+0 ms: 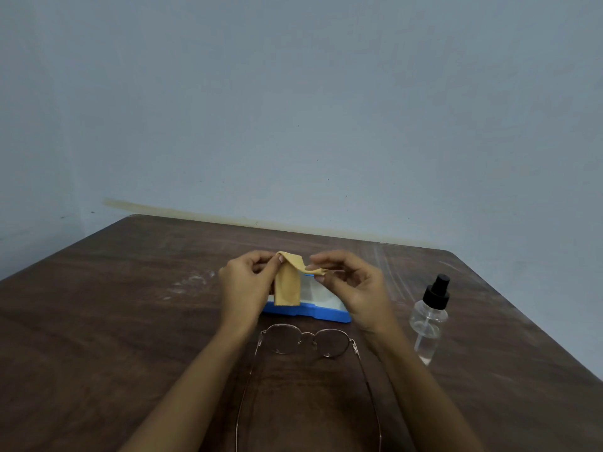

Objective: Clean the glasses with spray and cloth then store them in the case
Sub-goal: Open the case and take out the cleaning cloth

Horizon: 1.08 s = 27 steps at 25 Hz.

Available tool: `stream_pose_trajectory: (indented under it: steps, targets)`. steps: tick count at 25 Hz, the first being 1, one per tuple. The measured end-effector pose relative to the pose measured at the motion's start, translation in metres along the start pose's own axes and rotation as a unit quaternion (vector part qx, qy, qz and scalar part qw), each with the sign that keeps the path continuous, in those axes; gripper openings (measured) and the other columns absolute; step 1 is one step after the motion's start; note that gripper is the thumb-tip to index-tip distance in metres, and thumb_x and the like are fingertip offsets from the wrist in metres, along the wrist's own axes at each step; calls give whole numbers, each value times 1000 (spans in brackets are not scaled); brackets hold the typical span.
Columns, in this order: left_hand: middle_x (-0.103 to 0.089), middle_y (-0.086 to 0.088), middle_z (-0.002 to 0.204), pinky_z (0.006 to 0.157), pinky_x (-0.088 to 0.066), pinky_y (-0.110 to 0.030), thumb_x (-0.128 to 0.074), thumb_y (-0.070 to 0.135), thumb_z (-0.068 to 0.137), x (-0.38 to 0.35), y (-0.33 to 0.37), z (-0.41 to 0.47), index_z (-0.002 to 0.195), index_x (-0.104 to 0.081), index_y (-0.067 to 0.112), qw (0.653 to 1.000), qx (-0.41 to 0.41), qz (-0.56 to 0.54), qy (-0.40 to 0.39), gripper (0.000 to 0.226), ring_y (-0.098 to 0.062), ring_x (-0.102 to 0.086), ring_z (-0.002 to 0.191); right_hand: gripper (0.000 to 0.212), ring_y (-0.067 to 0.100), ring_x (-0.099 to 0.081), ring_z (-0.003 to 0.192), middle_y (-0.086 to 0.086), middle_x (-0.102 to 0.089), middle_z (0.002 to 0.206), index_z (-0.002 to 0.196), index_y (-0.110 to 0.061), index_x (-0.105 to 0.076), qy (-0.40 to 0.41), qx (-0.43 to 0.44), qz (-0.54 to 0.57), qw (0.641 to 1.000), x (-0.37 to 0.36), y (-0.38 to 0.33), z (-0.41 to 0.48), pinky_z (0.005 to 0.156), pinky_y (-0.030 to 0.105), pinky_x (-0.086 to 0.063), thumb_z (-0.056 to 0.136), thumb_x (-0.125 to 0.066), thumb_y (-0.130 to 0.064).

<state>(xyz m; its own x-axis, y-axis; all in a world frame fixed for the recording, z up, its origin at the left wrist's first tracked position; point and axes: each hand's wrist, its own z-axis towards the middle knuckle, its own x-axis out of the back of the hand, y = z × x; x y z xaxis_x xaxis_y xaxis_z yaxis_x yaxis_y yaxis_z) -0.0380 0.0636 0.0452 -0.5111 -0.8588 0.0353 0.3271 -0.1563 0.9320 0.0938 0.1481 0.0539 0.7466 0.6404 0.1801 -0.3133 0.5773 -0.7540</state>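
My left hand [243, 282] and right hand [354, 288] pinching the yellow cloth [288, 283] above the blue case [306, 313], glasses [305, 342] lying nearer me, spray bottle [429, 316] upright at right

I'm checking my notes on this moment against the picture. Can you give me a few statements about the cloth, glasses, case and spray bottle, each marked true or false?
1. Both hands hold the cloth above the table. True: left hand, right hand.
2. The glasses are inside the case. False: they lie on the table, arms unfolded, nearer than the case.
3. The bottle stands upright to the right of the case. True.
4. The cloth is blue. False: it is yellow; the case is blue.
5. The right hand grips the bottle. False: the bottle stands untouched.
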Motion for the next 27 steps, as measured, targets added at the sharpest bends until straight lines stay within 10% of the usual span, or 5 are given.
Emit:
stream_pose_trajectory:
  steps: [10,27]
  targets:
    - [-67,-10,73,48,-56,-20,-51,6,89,1,16,-9,78,-62,10,966,153,-202,-54,15,-10,-67,50,25,8,-60,92,-1,-69,102,99,-21,-70,-89,4,-198,976,-3,3,-5,81,17,-49,83,-61,-5]
    - [-71,-7,74,50,-56,-23,-52,9,88,-4,19,-15,86,-62,5,931,187,-244,-197,11,-17,-70,61,30,18,-59,79,7,-60,79,99,-25,-49,40,-167,54,984,-4,7,0,69,24,-48,83,-61,-3]
